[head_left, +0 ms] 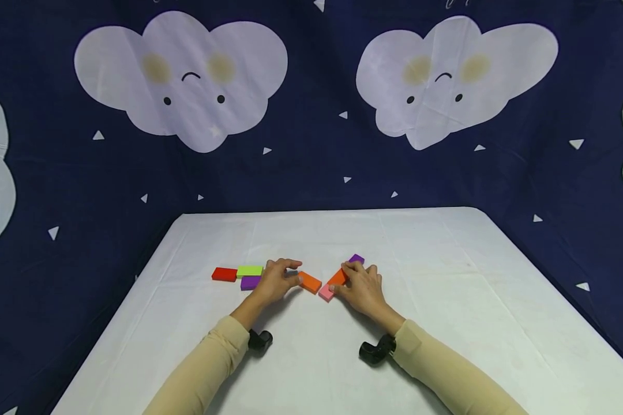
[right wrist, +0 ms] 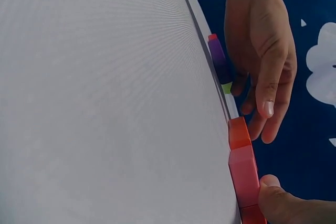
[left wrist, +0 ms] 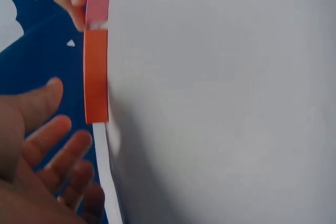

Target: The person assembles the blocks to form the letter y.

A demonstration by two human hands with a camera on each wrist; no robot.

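My left hand (head_left: 274, 283) hovers beside an orange block (head_left: 310, 282), its fingers loosely spread and holding nothing; in the left wrist view a gap shows between the fingertips and that orange block (left wrist: 96, 76). My right hand (head_left: 364, 290) grips a second orange block (head_left: 337, 278) between thumb and fingers. A pink block (head_left: 326, 293) lies against the near end of the gripped block, by the thumb. Beyond the fingers a purple block (head_left: 356, 259) shows in part. The left orange block and the pink block meet at an angle, nearly touching.
Left of my left hand lie a red block (head_left: 224, 274), a lime green block (head_left: 250, 271) and a purple block (head_left: 250, 283), close together. A greyish block behind the left fingers is mostly hidden. A white cloth covers the table (head_left: 322, 357); a dark blue cloud-print curtain (head_left: 316, 161) hangs behind.
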